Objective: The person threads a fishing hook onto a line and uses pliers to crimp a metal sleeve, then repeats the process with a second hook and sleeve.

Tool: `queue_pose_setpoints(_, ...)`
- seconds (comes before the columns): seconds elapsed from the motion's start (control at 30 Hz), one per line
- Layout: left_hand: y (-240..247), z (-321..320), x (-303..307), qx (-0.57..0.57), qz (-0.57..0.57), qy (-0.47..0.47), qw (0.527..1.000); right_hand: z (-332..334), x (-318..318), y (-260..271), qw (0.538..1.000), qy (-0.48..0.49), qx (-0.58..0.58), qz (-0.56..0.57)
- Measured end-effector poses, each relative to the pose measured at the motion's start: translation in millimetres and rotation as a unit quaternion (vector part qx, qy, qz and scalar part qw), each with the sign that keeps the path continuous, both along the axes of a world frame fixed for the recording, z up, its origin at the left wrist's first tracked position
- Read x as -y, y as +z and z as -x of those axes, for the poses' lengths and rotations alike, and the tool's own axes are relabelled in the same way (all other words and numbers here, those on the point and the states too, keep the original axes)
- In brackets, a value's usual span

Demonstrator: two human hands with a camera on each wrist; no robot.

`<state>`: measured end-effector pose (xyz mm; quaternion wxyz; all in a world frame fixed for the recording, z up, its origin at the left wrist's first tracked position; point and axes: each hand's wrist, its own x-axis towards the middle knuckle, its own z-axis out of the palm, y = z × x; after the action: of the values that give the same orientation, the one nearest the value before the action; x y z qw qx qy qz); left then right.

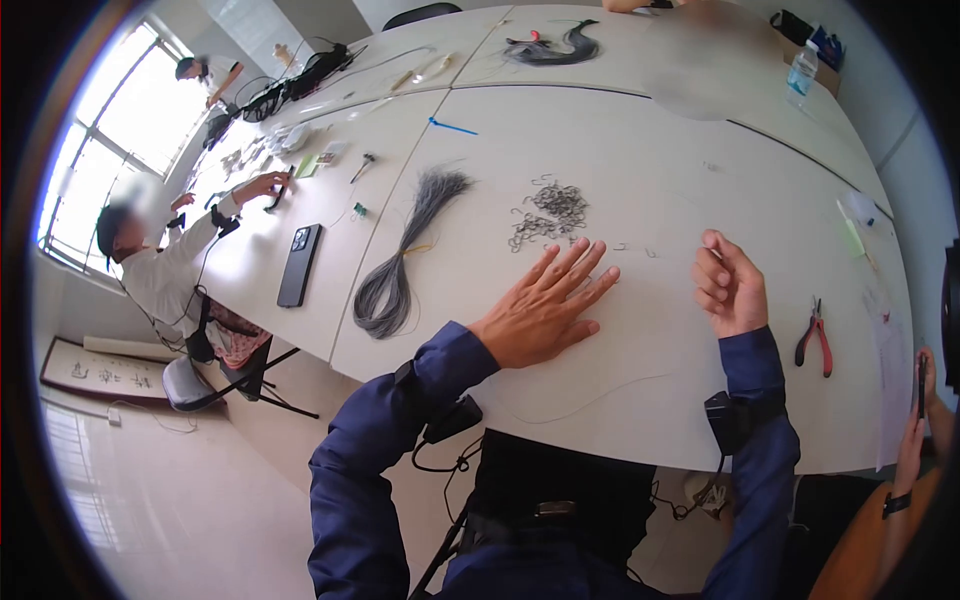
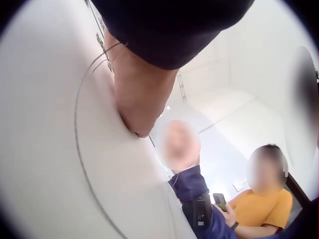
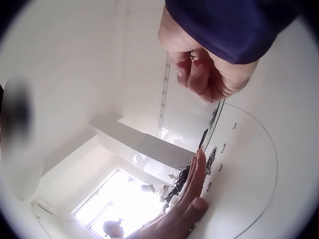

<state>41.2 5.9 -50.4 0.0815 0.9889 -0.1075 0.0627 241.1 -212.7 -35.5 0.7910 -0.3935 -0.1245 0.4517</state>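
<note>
My left hand (image 1: pixel 545 305) lies palm down with fingers spread on the white table (image 1: pixel 640 400). Just beyond its fingertips is a loose pile of small dark metal hooks (image 1: pixel 560 205). A few single hooks (image 1: pixel 650 253) lie apart, between the pile and my right hand (image 1: pixel 730 285). That right hand is raised over the table with its fingers curled and thumb pressed in. Between them, in the right wrist view, shows a small dark metal piece (image 3: pixel 193 56), mostly hidden. One long thin grey strand (image 2: pixel 76 124) curves across the tabletop near my left wrist.
A tied bundle of grey wires (image 1: pixel 408 250) and a black phone (image 1: pixel 299 265) lie to the left. Red-handled pliers (image 1: pixel 815 340) lie at right. Farther back are a blue tie (image 1: pixel 453 126) and a water bottle (image 1: pixel 801 72). Other people sit around the table.
</note>
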Motion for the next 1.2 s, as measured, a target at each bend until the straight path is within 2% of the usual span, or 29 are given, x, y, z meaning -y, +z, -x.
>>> queue_pose_setpoints(0.13,-3.7,-35.3,-8.6,0.01,-0.041,0.021,0.999,0.1,-3.9,-7.2,1.0,-0.018,-0.006,0.02)
queue_pose_setpoints(0.27,-10.8,-67.6,-18.5,0.051,-0.044,0.101,0.993,0.3,-4.5,-6.4,0.997,-0.048,0.017,0.06)
queue_pose_setpoints(0.3,-7.1,-72.7,-15.0,0.078,-0.023,0.096,0.992,1.1,-4.5,-5.2,0.995,-0.062,0.024,0.069)
queue_pose_setpoints(0.4,0.7,-73.2,3.2,-0.001,0.025,-0.06,0.998,1.4,-5.6,-5.7,0.989,-0.111,0.038,0.09)
queue_pose_setpoints(0.43,-3.9,-71.7,9.1,-0.009,0.038,-0.085,0.996,1.1,-5.9,-7.2,0.987,-0.12,0.046,0.098)
queue_pose_setpoints(0.6,-8.8,-68.3,-6.0,0.017,-0.063,0.034,0.997,4.4,-8.0,-10.4,0.966,-0.139,0.13,0.174)
queue_pose_setpoints(0.67,-6.7,-66.5,-16.7,0.044,-0.031,0.074,0.996,8.4,-8.1,-4.1,0.95,-0.151,0.176,0.207)
queue_pose_setpoints(0.77,-0.7,-58.4,-24.0,0.063,0.013,0.086,0.994,-1.0,6.4,-5.2,0.888,-0.206,0.323,0.254)
queue_pose_setpoints(0.8,-0.3,-55.9,-26.2,0.07,0.016,0.097,0.993,-6.1,17.3,-10.1,0.857,-0.253,0.359,0.269)
queue_pose_setpoints(0.93,-10.6,-40.2,-45.7,0.062,0.037,0.258,0.963,-22.4,71.7,-17.8,0.72,-0.388,0.474,0.326)
queue_pose_setpoints(0.97,-16.9,-39.4,-51.8,0.062,0.051,0.292,0.953,-31.8,86.6,-25.6,0.59,-0.425,0.576,0.373)
queue_pose_setpoints(1.0,-19.1,-39.0,-57.0,0.063,0.065,0.325,0.941,-42.9,101.9,-37.3,0.441,-0.451,0.66,0.408)
queue_pose_setpoints(1.07,-19.2,-40.7,-57.3,0.064,0.083,0.353,0.93,-58.2,131.1,-60.2,0.337,-0.438,0.675,0.489)
queue_pose_setpoints(1.13,-28.1,-44.3,-61.2,0.073,0.102,0.368,0.921,-73.9,153.1,-81.7,0.366,-0.386,0.623,0.573)
queue_pose_setpoints(1.17,-29.8,-45.7,-62.2,0.077,0.111,0.345,0.929,-80.0,153.7,-88.9,0.381,-0.356,0.596,0.611)
queue_pose_setpoints(1.2,-32.7,-47.8,-63.0,0.086,0.117,0.335,0.931,-84.1,149.3,-92.0,0.404,-0.365,0.597,0.589)
